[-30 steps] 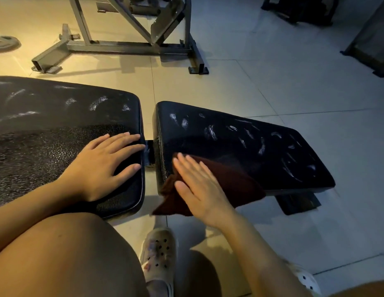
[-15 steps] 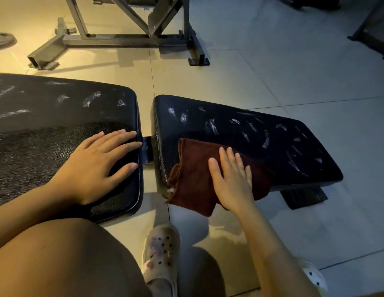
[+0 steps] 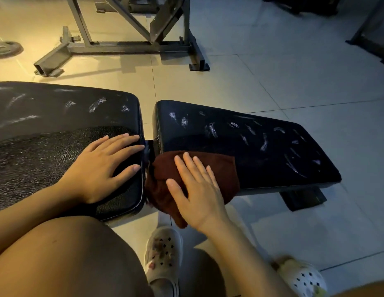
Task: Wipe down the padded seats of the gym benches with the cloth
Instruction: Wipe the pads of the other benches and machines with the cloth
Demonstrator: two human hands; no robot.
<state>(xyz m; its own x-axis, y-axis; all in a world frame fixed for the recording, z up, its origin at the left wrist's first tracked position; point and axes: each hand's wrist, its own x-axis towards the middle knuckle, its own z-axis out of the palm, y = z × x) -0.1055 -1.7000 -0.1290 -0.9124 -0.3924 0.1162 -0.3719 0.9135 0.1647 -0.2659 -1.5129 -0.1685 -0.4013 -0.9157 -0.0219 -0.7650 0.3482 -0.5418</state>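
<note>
The right hand (image 3: 199,189) lies flat, fingers straight, pressing the dark red cloth (image 3: 165,174) onto the near left corner of the right seat pad (image 3: 262,146), the cloth drooping over its near edge; the left hand (image 3: 103,166), its grip released, rests palm-down on the right end of the left pad (image 3: 47,133); white scuffs mark both pads.

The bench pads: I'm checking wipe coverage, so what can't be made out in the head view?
- Left pad: its far left end is cut off by the frame edge.
- Right pad: the near left corner is hidden under the dark red cloth and the right hand.
- Left pad under the left hand: covered.
- Bench frame beneath both pads: mostly hidden by the pads.
</note>
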